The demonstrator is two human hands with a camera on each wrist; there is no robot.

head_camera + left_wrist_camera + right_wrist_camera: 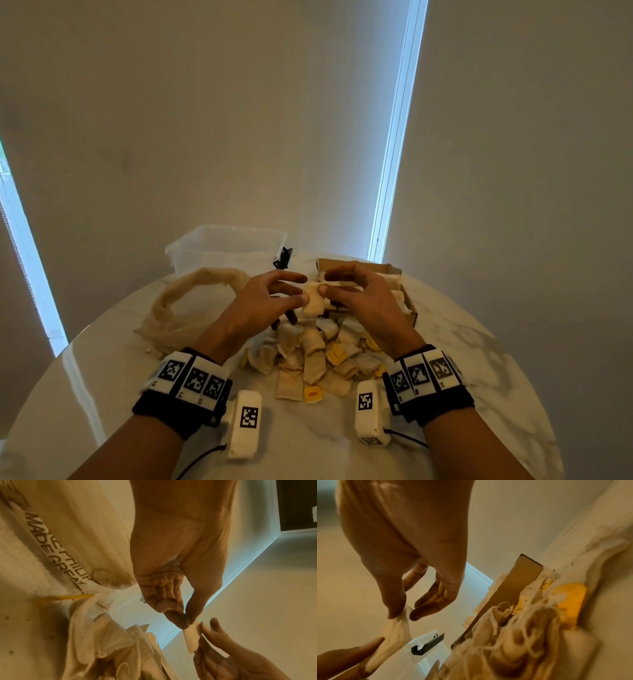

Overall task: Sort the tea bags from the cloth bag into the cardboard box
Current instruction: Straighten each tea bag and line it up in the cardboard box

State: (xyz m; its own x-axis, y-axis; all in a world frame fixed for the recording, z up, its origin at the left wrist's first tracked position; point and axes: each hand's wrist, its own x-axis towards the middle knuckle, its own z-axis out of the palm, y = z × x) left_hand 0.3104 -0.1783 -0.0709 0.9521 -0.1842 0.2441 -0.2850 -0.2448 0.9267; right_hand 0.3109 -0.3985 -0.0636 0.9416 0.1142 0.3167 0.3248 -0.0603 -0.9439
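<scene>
Marble table (479,359) nearest, heap of tea bags (318,356) loose on it. Above heap, left hand (263,301) and right hand (363,294) both pinch one tea bag (313,301). Cloth bag (178,308) left, cardboard box (409,308) right, plastic tub (222,250) behind.

Bare surface (462,383) lies open to the right of the heap of tea bags (318,359), and more between the wrists near the front edge. The heap fills the middle, reaching the cardboard box (409,310), which is already crowded with bags. On the left the cloth bag (178,308) sprawls, with the clear plastic tub (222,246) standing behind it.
</scene>
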